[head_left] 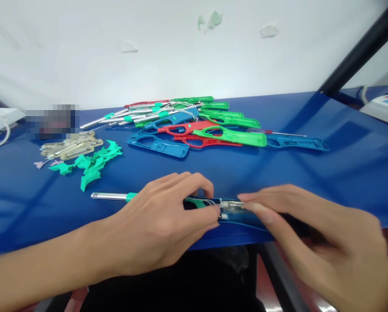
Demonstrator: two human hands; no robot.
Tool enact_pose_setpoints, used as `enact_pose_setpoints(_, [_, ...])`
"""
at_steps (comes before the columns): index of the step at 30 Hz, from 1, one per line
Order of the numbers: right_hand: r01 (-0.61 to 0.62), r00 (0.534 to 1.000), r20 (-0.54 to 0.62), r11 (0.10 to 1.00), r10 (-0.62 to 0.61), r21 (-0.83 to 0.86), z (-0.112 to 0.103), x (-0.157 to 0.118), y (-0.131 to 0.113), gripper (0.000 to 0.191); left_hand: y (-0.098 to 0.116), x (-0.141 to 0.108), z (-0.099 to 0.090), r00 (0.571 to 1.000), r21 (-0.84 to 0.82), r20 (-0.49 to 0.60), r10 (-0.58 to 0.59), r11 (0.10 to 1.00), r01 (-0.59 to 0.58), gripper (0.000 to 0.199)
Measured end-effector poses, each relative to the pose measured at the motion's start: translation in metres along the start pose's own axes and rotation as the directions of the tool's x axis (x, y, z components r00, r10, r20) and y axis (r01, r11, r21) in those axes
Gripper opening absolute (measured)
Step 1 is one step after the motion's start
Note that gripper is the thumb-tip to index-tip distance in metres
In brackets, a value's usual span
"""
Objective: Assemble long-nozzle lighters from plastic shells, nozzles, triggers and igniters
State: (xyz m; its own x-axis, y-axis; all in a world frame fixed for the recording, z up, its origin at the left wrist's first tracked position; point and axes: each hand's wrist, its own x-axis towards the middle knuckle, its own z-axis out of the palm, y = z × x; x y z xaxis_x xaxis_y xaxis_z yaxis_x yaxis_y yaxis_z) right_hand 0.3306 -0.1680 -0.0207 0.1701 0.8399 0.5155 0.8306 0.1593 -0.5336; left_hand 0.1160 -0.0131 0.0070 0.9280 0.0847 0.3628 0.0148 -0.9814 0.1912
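Note:
A long-nosed lighter lies at the table's front edge, its blue half shell (246, 222) partly hidden under my hands. Its silver metal tube (109, 196) with a green collar (130, 197) points left. My left hand (161, 221) reaches across the shell, thumb and fingers closed around it beside thin wires (210, 202). My right hand (327, 238) pinches the right end of a clear fuel tank (230, 206) between thumb and forefinger. That tank rests in or just above the shell; I cannot tell which.
Behind my hands lie blue, red and green lighter shells (242, 137), with metal tubes (145, 113) among them. A screwdriver (278, 132) rests on a blue shell. Green triggers (96, 162) and clear tanks (77, 146) sit at left. A white device (385, 108) stands at right.

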Motion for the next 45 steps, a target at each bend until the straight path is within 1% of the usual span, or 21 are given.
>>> enact_pose_setpoints(1, [0.031, 0.999, 0.01, 1.0, -0.031, 0.0, -0.002, -0.004, 0.002, 0.014, 0.0, 0.0, 0.0, 1.0, -0.002, 0.007, -0.003, 1.0, 0.003, 0.021])
enact_pose_setpoints(4, [0.127, 0.991, 0.046, 0.992, -0.126, -0.003, -0.007, -0.011, 0.007, 0.032, 0.0, 0.0, 0.0, 1.0, -0.022, 0.009, -0.005, 1.0, 0.006, 0.02])
enact_pose_setpoints(7, [0.16, 0.985, 0.067, 0.987, -0.158, -0.011, -0.007, -0.013, 0.011, 0.038, -0.001, 0.0, 0.001, 0.999, -0.072, 0.009, -0.037, 0.997, 0.038, 0.016])
enact_pose_setpoints(10, [0.149, 0.986, 0.073, 0.989, -0.147, -0.022, -0.006, -0.013, 0.012, 0.037, -0.001, 0.001, 0.003, 0.997, -0.124, -0.005, -0.075, 0.99, 0.074, 0.023])
enact_pose_setpoints(12, [0.146, 0.987, 0.069, 0.989, -0.144, -0.027, -0.005, -0.014, 0.013, 0.037, -0.001, 0.002, 0.004, 0.997, -0.133, -0.014, -0.071, 0.989, 0.069, 0.026])
enact_pose_setpoints(15, [0.169, 0.983, 0.076, 0.985, -0.166, -0.025, -0.005, -0.015, 0.014, 0.036, -0.002, 0.001, 0.004, 0.999, -0.134, -0.004, -0.051, 0.99, 0.05, 0.023])
enact_pose_setpoints(17, [0.182, 0.978, 0.109, 0.982, -0.176, -0.042, -0.005, -0.015, 0.015, 0.034, -0.002, 0.001, 0.004, 0.999, -0.141, -0.006, -0.045, 0.989, 0.044, 0.023])
enact_pose_setpoints(20, [0.205, 0.967, 0.178, 0.972, -0.183, -0.114, -0.006, -0.014, 0.016, 0.031, -0.002, 0.001, 0.005, 0.999, -0.14, -0.015, -0.036, 0.99, 0.034, 0.022])
enact_pose_setpoints(23, [0.208, 0.963, 0.205, 0.964, -0.173, -0.164, -0.006, -0.012, 0.017, 0.029, -0.002, 0.002, 0.005, 0.999, -0.123, -0.023, -0.028, 0.992, 0.025, 0.024])
enact_pose_setpoints(26, [0.205, 0.966, 0.193, 0.964, -0.173, -0.166, -0.005, -0.01, 0.017, 0.025, -0.002, 0.001, 0.005, 1.0, -0.099, -0.019, -0.019, 0.995, 0.017, 0.025])
enact_pose_setpoints(30, [0.21, 0.969, 0.163, 0.968, -0.187, -0.136, -0.003, -0.006, 0.018, 0.019, -0.002, -0.001, 0.006, 0.999, -0.069, -0.038, -0.021, 0.997, 0.019, 0.02])
enact_pose_setpoints(33, [0.208, 0.97, 0.155, 0.97, -0.188, -0.125, -0.004, -0.006, 0.017, 0.018, -0.002, -0.002, 0.006, 0.998, -0.058, -0.057, -0.018, 0.998, 0.015, 0.017])
enact_pose_setpoints(39, [0.195, 0.971, 0.167, 0.972, -0.172, -0.134, -0.004, -0.006, 0.016, 0.014, -0.002, -0.002, 0.005, 0.998, -0.054, -0.058, -0.013, 0.998, 0.01, 0.017])
enact_pose_setpoints(45, [0.194, 0.973, 0.154, 0.973, -0.175, -0.123, -0.003, -0.005, 0.017, 0.014, -0.001, 0.0, 0.003, 0.998, 0.001, -0.066, 0.015, 1.0, -0.015, 0.017])
